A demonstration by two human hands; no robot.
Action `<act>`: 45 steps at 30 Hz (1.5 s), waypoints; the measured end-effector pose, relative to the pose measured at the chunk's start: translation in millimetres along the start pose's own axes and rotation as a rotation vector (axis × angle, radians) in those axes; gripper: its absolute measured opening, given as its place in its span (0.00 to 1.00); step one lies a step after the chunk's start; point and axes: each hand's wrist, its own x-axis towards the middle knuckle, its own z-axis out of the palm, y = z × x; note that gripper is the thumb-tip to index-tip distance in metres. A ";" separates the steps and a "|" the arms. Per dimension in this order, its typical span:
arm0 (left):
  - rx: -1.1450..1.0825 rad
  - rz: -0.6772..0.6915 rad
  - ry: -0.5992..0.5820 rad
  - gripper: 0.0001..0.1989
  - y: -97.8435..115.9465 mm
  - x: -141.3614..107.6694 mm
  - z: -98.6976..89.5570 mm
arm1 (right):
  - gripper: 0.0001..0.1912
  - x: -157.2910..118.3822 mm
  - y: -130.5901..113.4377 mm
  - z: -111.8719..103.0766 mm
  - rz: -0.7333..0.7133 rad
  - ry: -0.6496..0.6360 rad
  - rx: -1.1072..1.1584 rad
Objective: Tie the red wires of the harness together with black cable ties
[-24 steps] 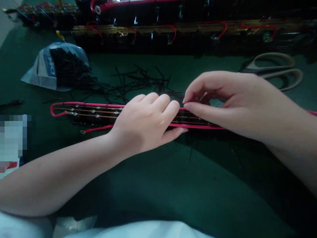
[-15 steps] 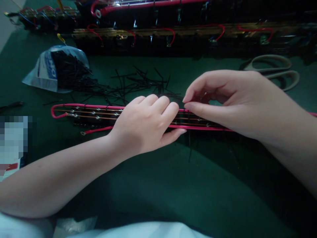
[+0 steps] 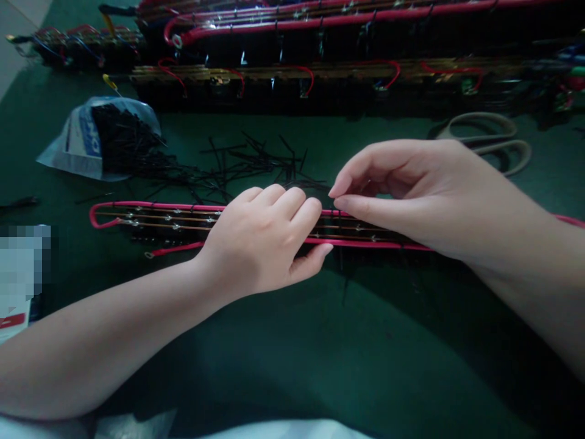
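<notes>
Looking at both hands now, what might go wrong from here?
The left hand spans the long black assembly edged with red insulated cable; if its hold eases, the assembly might shift. Loose thin black plastic ties lie along its far side, so some might get trapped beneath it. A short red cable tail with a metal ring end juts out left of that hand and could snag.

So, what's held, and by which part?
The left hand grips the long black strip, edged with red cable, across its width, thumb at the near edge. Whether the right hand pinches anything cannot be told.
</notes>
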 end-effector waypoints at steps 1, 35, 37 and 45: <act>0.000 0.001 0.004 0.19 -0.1 -0.1 0.0 | 0.02 -0.1 0.0 0.1 -0.002 0.011 -0.004; -0.044 -0.132 -0.079 0.30 2.3 4.2 -2.5 | 0.04 1.0 2.1 -3.8 -0.110 -0.155 -0.033; -0.051 -0.139 -0.088 0.31 2.3 4.8 -2.4 | 0.04 0.7 1.3 -4.6 -0.109 -0.159 -0.036; -0.050 -0.158 -0.111 0.29 2.5 6.5 -3.4 | 0.05 -3.6 -0.2 -3.6 -0.118 -0.069 -0.077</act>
